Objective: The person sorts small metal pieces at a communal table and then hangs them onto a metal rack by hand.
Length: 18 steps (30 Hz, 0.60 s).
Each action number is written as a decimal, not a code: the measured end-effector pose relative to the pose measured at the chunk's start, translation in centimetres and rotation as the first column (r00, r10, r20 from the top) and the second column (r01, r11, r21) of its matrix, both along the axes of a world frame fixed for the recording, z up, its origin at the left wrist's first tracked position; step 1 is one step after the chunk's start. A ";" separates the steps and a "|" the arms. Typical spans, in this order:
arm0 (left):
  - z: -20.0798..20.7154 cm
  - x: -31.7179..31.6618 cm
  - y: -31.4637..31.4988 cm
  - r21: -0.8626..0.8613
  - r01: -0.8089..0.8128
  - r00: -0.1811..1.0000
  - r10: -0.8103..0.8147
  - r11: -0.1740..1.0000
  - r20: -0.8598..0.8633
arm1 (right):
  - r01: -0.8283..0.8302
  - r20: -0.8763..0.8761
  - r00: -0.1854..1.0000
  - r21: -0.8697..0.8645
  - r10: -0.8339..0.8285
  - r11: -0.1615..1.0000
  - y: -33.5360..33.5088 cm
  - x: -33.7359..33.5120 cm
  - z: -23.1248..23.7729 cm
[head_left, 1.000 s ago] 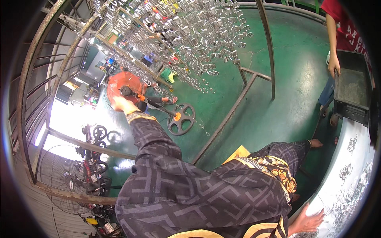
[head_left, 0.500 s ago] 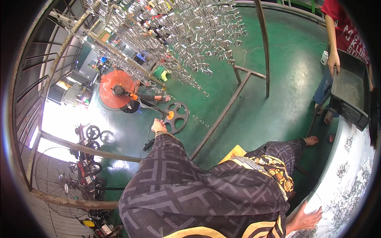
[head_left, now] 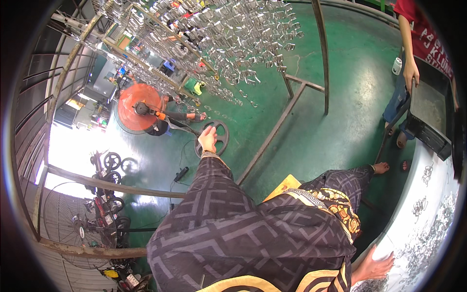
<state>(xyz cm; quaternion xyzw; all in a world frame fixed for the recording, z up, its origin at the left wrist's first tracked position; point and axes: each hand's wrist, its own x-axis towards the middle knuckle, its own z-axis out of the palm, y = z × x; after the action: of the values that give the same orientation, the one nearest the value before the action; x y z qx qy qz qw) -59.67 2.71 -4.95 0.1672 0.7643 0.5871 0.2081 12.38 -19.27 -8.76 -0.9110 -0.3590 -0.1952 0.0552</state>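
My left hand (head_left: 208, 139), at the end of a black patterned sleeve, is stretched out over the floor with its fingers curled closed. Anything inside them is hidden or too small to make out. It overlaps the dark round base (head_left: 223, 138) of an orange fan (head_left: 138, 104); whether they touch I cannot tell. My right hand (head_left: 374, 265) lies open, fingers spread, on the white table (head_left: 396, 238). Beside it, small metal pieces (head_left: 428, 243) are scattered across the surface. Two little dark heaps (head_left: 419, 207) rest farther along the table.
Rows of shiny metal pieces (head_left: 233, 39) hang at the top. A metal frame (head_left: 275, 129) stands on the green floor. A person in a red shirt (head_left: 423, 29) grips a black tray (head_left: 430, 112) at the right. A wire fan (head_left: 78, 221) stands lower left.
My left hand has swung right and upward, and now covers part of the fan's base. My right hand stays in place on the table. The view has shifted slightly.
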 end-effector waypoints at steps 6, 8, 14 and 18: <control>-3.1 -1.5 2.6 0.012 -0.115 0.986 0.116 0.993 -0.120 | -0.007 0.005 1.000 -0.012 0.007 1.000 0.2 -0.3 0.8; -5.8 -3.4 3.1 -0.024 -0.201 0.958 0.191 0.979 -0.212 | -0.008 0.003 1.000 -0.016 0.008 1.000 0.2 -0.4 1.0; -8.2 -3.1 3.2 -0.039 -0.173 0.959 0.160 0.984 -0.233 | -0.016 0.014 1.000 -0.002 0.016 1.000 0.0 -0.4 1.0; -7.0 -0.1 2.9 0.107 -0.099 0.958 0.124 0.989 -0.259 | -0.002 0.002 1.000 -0.011 0.002 1.000 -0.1 -0.7 1.3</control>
<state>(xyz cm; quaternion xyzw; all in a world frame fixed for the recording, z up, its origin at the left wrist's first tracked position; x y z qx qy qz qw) -59.73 5.57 -11.96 0.2102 0.7654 0.6051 0.0625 11.73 -19.35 -7.49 -0.9109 -0.3608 -0.1940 0.0502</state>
